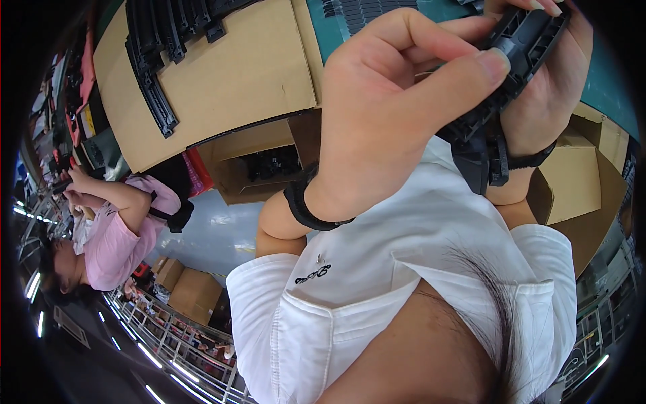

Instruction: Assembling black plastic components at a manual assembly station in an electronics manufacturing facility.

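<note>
A long black plastic part [528,44] with ribbed, slotted sides is held at the upper right, slanting down toward my chest. My left hand [410,101] pinches it from the left, the thumb pressed on its face and the fingers bent behind. Around its far side curls my right hand [555,87], its fingertips at the upper end. A blocky black end [481,165] hangs below, near my right wrist; whether it is one piece with the rest I cannot tell. Each wrist has a black band.
Several curved black plastic strips [151,87] lie on a cardboard sheet [235,74] at the upper left. Below it, an open carton [256,161] holds black parts. Flat dark pieces [356,13] lie on the green tabletop [326,34]. Another carton [572,182] stands right. A co-worker in pink [118,242] works left.
</note>
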Tool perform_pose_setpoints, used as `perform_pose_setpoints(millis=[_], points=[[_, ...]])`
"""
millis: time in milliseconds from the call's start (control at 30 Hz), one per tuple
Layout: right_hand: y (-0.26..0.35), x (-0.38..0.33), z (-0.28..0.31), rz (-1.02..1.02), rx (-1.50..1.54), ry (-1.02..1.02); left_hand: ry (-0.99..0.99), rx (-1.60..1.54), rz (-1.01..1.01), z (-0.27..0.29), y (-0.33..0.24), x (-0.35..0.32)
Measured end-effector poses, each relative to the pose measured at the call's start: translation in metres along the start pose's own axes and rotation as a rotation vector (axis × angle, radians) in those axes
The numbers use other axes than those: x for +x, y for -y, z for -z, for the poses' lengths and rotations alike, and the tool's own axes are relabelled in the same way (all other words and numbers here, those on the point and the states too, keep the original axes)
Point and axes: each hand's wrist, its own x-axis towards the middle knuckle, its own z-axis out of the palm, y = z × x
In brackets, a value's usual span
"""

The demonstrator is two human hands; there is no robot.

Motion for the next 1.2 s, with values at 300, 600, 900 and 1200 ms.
perform_pose_setpoints(millis=[300,600,900,1200], points=[[-0.001,-0.001,-0.001,0.017,-0.009,0.001,-0.029,0.0,0.059,-0.002,-0.003,0.0],[-0.004,0.001,0.0,0.098,-0.11,-0.015,-0.057,-0.002,0.11,-0.003,-0.004,0.005],[-0.007,0.0,0.002,0.0,0.019,-0.064,-0.082,-0.006,0.158,0.0,-0.007,0.011],[-0.008,0.0,-0.004,-0.006,-0.001,-0.043,-0.115,-0.018,0.209,0.0,-0.018,0.009]])
